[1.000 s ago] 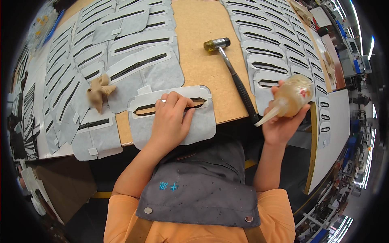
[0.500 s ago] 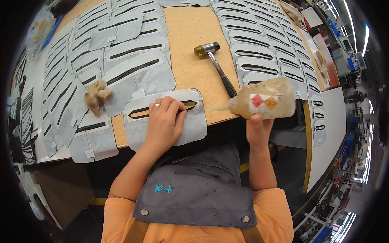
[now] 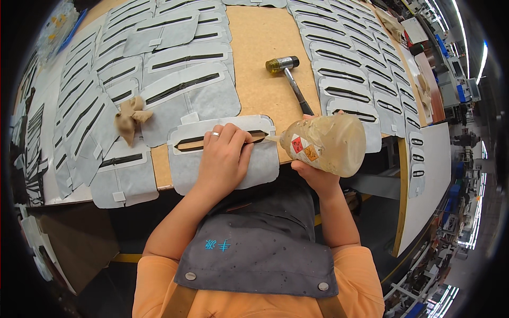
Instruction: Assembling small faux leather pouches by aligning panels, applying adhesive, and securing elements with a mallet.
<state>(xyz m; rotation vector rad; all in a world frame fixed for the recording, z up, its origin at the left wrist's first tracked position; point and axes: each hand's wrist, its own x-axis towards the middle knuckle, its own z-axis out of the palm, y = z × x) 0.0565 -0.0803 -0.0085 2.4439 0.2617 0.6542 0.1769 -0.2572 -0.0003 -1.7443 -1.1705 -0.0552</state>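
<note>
A grey leather-like panel (image 3: 260,167) lies at the near table edge, partly overhanging it. Its long slot has black edging and a pale surround. My left hand (image 3: 225,159) presses on this panel, fingers bent and close together over the slot's middle; the fingertips' contact is partly hidden. In my right hand (image 3: 319,179) is a cloudy yellowish squeeze bottle (image 3: 339,140), tilted on its side, with red and orange labels. Its thin nozzle (image 3: 272,138) points left and meets the right end of the slot, as far as I can see.
Rows of similar grey panels (image 3: 207,100) overlap on the left, with more panels (image 3: 339,77) on the right. A mallet (image 3: 294,87) lies on the tan board (image 3: 260,40) between them. A crumpled beige cloth (image 3: 130,119) sits on the left panels.
My right hand has brought the bottle left and tipped it, so its nozzle now reaches the slot. My left hand stays on the panel; the whole view has shifted slightly.
</note>
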